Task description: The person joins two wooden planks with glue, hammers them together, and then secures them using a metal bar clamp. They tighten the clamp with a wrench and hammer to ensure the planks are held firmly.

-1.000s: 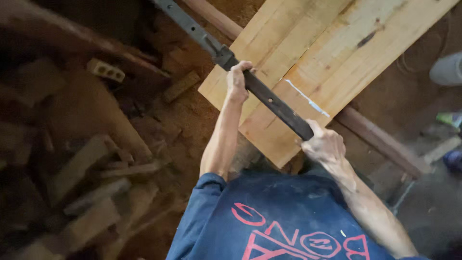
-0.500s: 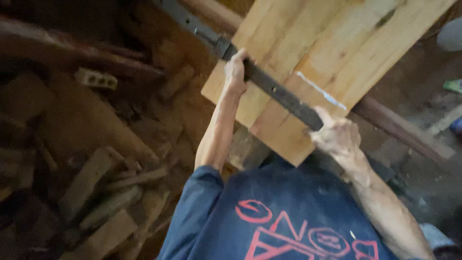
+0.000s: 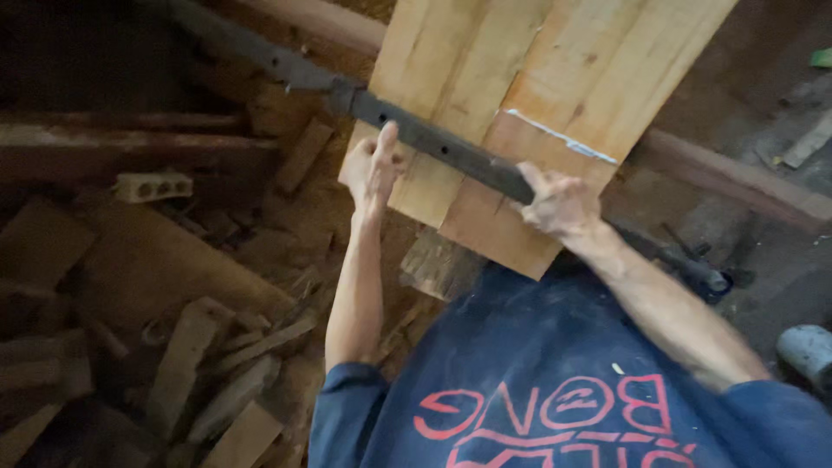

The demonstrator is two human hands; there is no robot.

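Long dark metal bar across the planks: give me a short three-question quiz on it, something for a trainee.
1. True or false: the right hand is closed around the long dark metal bar.
2. What does the bar lie across? A: pale wooden planks. B: a red plastic bucket. C: a coil of rope.
3. Fill in: the left hand reaches up to the bar with its fingers ___ (stretched or clenched).
Key: 1 true; 2 A; 3 stretched.
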